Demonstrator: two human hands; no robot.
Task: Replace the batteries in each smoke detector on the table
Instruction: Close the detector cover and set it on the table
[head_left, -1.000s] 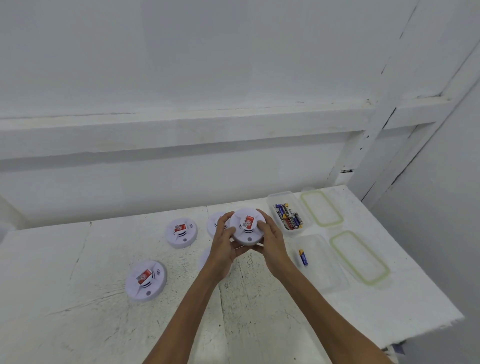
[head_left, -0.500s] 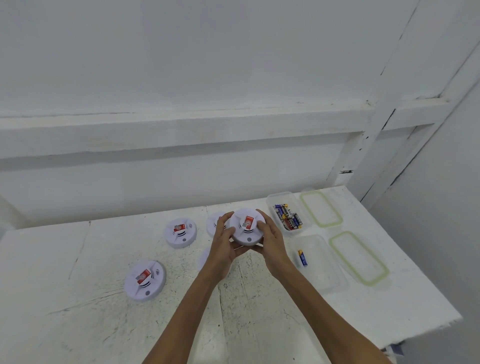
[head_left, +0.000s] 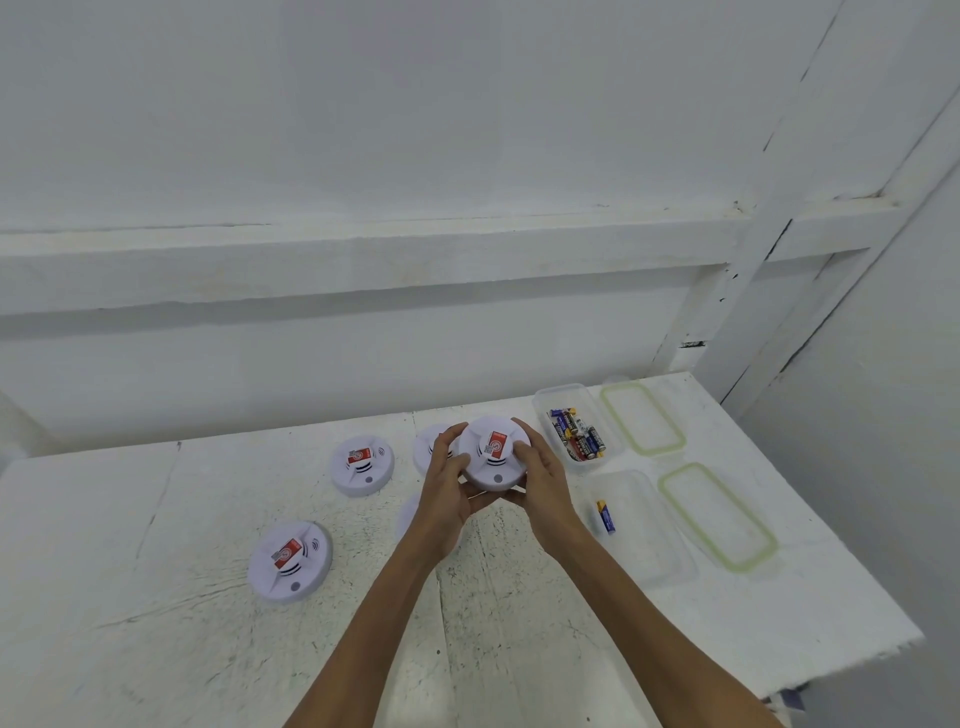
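Observation:
I hold a round white smoke detector (head_left: 493, 451) with a red label above the table, face up. My left hand (head_left: 447, 483) grips its left rim and my right hand (head_left: 540, 478) grips its right rim and underside. Two more detectors lie flat on the table, one (head_left: 362, 464) at the middle left and one (head_left: 289, 561) nearer the front left. Another detector (head_left: 427, 447) shows partly behind my left hand, and a further white disc (head_left: 408, 519) peeks out beside my left wrist. A clear tub (head_left: 575, 428) to the right holds several batteries.
A second clear tub (head_left: 641, 525) holds a single blue battery (head_left: 605, 516). Two green-rimmed lids (head_left: 642, 418) (head_left: 719, 514) lie at the right of the white table (head_left: 156, 623). The table's right edge and front right corner are close to the lids. A white wall with a ledge runs behind.
Both hands keep hold of the same detector in almost the same place. Nothing else on the table has moved.

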